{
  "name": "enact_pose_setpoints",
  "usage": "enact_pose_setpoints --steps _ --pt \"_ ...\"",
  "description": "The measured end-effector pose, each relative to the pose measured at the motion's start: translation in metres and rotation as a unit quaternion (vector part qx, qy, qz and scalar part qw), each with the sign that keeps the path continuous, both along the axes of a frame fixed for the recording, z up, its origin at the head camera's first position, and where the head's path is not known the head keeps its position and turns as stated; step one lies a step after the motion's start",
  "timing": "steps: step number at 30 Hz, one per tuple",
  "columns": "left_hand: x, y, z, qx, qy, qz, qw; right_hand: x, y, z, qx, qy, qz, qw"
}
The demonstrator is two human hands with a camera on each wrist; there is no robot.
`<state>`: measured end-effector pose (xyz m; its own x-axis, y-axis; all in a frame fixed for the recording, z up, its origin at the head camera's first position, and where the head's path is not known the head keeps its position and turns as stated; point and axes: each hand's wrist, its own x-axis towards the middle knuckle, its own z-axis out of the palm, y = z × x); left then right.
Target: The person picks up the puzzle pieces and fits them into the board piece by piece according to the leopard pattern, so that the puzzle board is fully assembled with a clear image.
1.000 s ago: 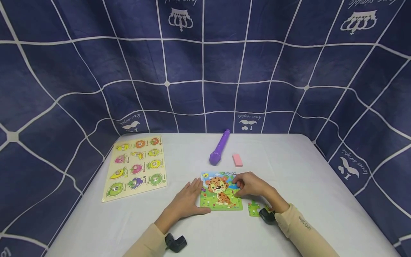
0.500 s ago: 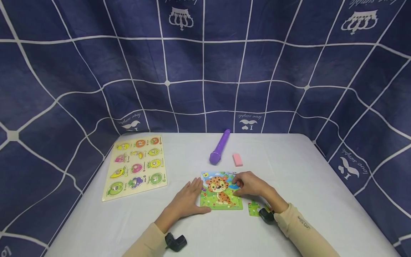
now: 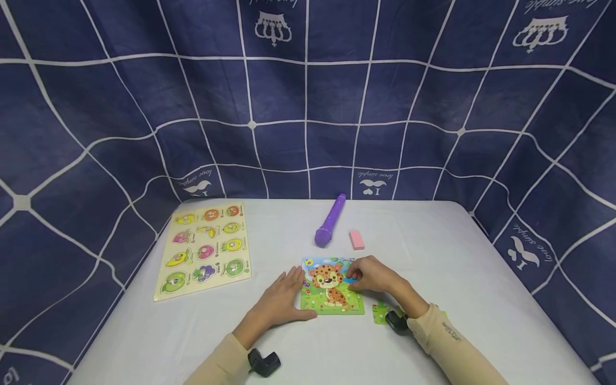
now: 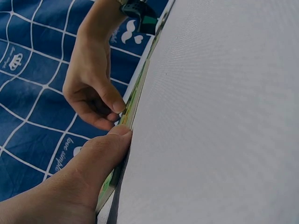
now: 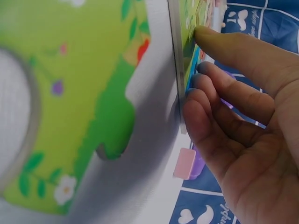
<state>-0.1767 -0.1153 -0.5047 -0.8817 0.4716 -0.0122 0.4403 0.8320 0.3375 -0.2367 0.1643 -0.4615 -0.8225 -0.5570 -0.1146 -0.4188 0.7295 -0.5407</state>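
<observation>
A jigsaw puzzle [image 3: 327, 294] with a cartoon leopard lies flat on the white table. My left hand [image 3: 281, 299] rests along its left edge, fingers straight, its thumb at the near edge; the left wrist view shows that thumb [image 4: 105, 151] against the board's side. On the puzzle's right part my right hand [image 3: 377, 275] has curled fingers and thumb on a puzzle piece, mostly hidden under them. The right wrist view shows the thumb and fingertips of this hand [image 5: 247, 107] on the board. Loose green puzzle pieces [image 3: 380, 313] lie below the right wrist, partly covered.
A wooden fruit puzzle board [image 3: 216, 278] lies at the left. Beyond the leopard puzzle are a purple toy microphone [image 3: 331, 219] and a pink block [image 3: 356, 240]. A dark blue checked curtain [image 3: 337, 96] hangs around the table's back and sides.
My right hand has shifted very slightly to the left on the puzzle, and its forearm has moved a little too. My left hand has stayed put.
</observation>
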Motion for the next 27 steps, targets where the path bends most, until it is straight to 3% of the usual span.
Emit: enact_pose_setpoints --steps 16,27 --pt "0.0 0.001 -0.002 -0.01 0.009 0.003 0.9999 0.0 0.006 0.006 -0.013 0.021 -0.015 0.9996" --pt "0.001 0.002 0.002 0.007 -0.018 0.01 0.9998 0.009 0.017 0.009 -0.017 0.002 -0.027 0.9995"
